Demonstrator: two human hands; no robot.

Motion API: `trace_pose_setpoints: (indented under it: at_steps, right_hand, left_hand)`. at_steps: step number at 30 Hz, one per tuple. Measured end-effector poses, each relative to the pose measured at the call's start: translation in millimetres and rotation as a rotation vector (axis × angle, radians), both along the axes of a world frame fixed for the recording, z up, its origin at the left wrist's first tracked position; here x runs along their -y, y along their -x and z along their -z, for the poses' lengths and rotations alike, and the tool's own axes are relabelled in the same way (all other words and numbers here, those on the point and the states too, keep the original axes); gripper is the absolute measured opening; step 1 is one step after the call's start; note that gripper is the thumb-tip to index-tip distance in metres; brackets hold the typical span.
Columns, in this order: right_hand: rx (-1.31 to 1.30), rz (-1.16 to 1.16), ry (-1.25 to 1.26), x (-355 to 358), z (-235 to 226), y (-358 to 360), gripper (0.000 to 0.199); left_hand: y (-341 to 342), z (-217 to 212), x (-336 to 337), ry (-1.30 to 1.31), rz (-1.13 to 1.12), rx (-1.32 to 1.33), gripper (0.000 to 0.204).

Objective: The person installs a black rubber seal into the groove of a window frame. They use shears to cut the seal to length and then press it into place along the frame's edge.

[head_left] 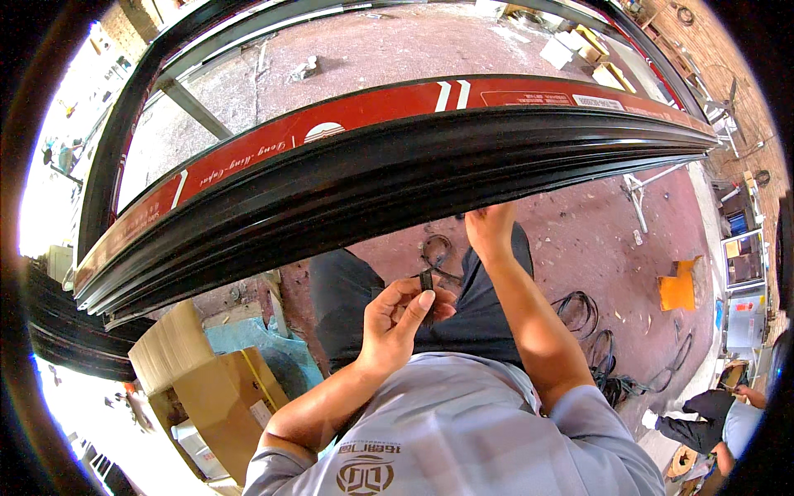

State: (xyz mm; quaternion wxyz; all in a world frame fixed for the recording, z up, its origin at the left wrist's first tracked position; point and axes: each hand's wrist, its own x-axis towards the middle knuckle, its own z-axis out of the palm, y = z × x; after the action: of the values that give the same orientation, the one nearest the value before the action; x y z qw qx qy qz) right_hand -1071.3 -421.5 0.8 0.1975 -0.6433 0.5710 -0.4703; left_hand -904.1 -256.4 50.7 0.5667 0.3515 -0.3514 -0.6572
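My left hand [401, 318] is closed in a pinch, thumb against fingers, on a short black strip end [427, 281] that looks like rubber. Just beyond it a thin dark loop [438, 245] shows between my knees; whether it joins the strip I cannot tell. Across the view above my hands runs a large black metal frame [397, 169] with grooved sides and red protective film [372, 124]. My right hand [491, 227] reaches up to the lower edge of this frame. Its fingers are hidden behind that edge, so their grip does not show.
Coils of black strip [608, 364] lie on the reddish floor to my right, with an orange-yellow piece [680, 287] farther off. At lower left stands an open cardboard box [223, 397] beside a blue sheet [265, 343]. Another person [719, 417] is at far lower right.
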Motion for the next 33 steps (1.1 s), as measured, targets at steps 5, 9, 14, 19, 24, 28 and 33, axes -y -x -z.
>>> trace_pose_setpoints:
  at_steps: [5, 9, 14, 19, 24, 28, 33]
  right_hand:
    - [0.035, 0.002, 0.118, -14.2, 14.0, -9.3, 0.016]
    - [0.274, -0.076, 0.007, -12.6, 26.8, -1.2, 0.021]
    - [0.235, -0.076, -0.292, -34.9, 16.9, 9.6, 0.031]
    - [0.326, -0.121, -0.576, -84.8, 42.8, 25.2, 0.029]
    - [0.463, -0.116, -0.674, -114.1, 31.6, 35.0, 0.029]
    - [0.466, -0.137, -0.686, -121.2, 25.2, 37.7, 0.028]
    - [0.459, -0.160, -0.672, -121.6, 25.6, 37.4, 0.027]
  left_hand:
    - [0.1, 10.2, 0.6, 0.119, 0.011, -0.060, 0.023]
    - [2.0, 10.5, 2.5, 0.172, 0.029, -0.102, 0.022]
    - [-1.7, 9.7, 4.4, 0.229, 0.002, -0.106, 0.025]
    - [-6.3, 4.3, 4.8, 0.272, -0.039, -0.061, 0.028]
    - [-9.1, 6.2, 6.9, 0.321, -0.088, 0.034, 0.024]
    - [-7.5, 4.3, 11.7, 0.367, -0.107, 0.113, 0.023]
    - [-5.3, 4.5, 17.3, 0.461, -0.113, 0.155, 0.025]
